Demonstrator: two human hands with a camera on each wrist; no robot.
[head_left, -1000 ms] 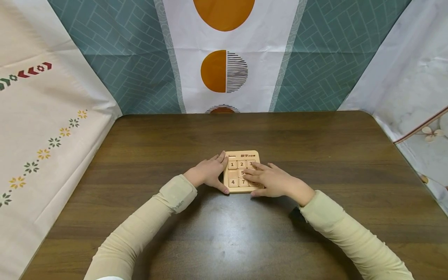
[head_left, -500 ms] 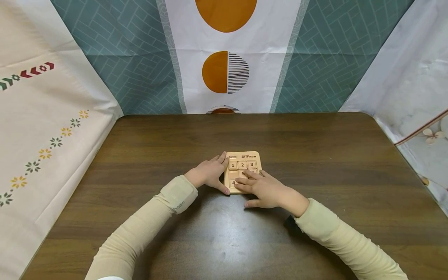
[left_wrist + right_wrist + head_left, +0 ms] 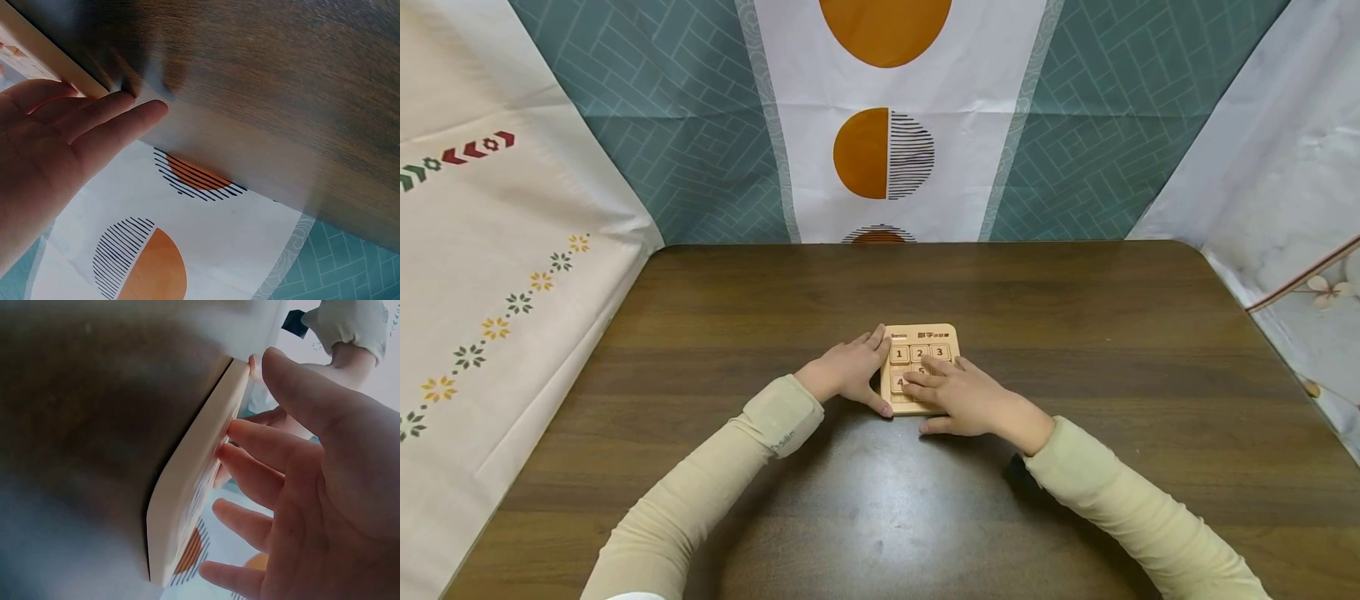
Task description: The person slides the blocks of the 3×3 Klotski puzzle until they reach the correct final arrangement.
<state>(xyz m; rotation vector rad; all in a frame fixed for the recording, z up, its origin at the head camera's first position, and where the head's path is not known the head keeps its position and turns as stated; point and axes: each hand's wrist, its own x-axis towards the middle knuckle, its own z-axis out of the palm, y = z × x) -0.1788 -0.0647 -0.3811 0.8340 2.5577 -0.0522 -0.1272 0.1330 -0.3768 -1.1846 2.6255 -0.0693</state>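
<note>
A wooden number slide puzzle lies flat on the table, printed lettering along its far edge. Tiles 1, 2 and 3 fill the top row; tile 5 shows partly below. My left hand braces the frame's left side, thumb at the near left corner and fingers extended along the edge, as the left wrist view also shows. My right hand is spread over the lower right of the puzzle, covering several tiles. Its fingertips reach tile 4 and tile 5. In the right wrist view, two fingertips touch the puzzle's face.
The dark wooden table extends around the puzzle. A teal and white patterned cloth hangs behind its far edge, with pale cloths at either side. Both forearms wear beige sleeves and wrist bands.
My right hand has moved left and toward me, then slightly up the board. Tile 4 has slid partway up the left column from the bottom row. My left hand keeps its place.
</note>
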